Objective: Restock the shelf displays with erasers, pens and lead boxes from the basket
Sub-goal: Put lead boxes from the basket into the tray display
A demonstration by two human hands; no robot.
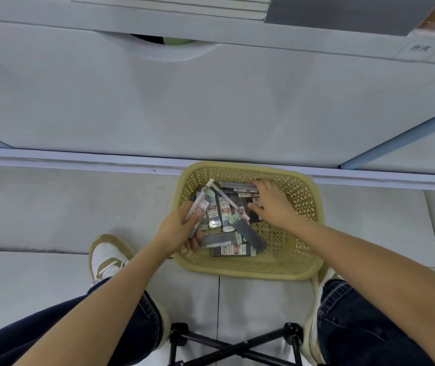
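I see the yellow basket [294, 271] on the floor tiles [52, 207], its far rim close against the white shelf base [211, 107]. Over the basket's near-left corner the left hand [178, 231] has its fingers curled round a bundle of lead boxes [202, 205], with what looks like a white pen [206, 188] among them. At the basket's far side the right hand [273, 207] lies with fingers spread on the loose lead boxes [237, 250] heaped inside.
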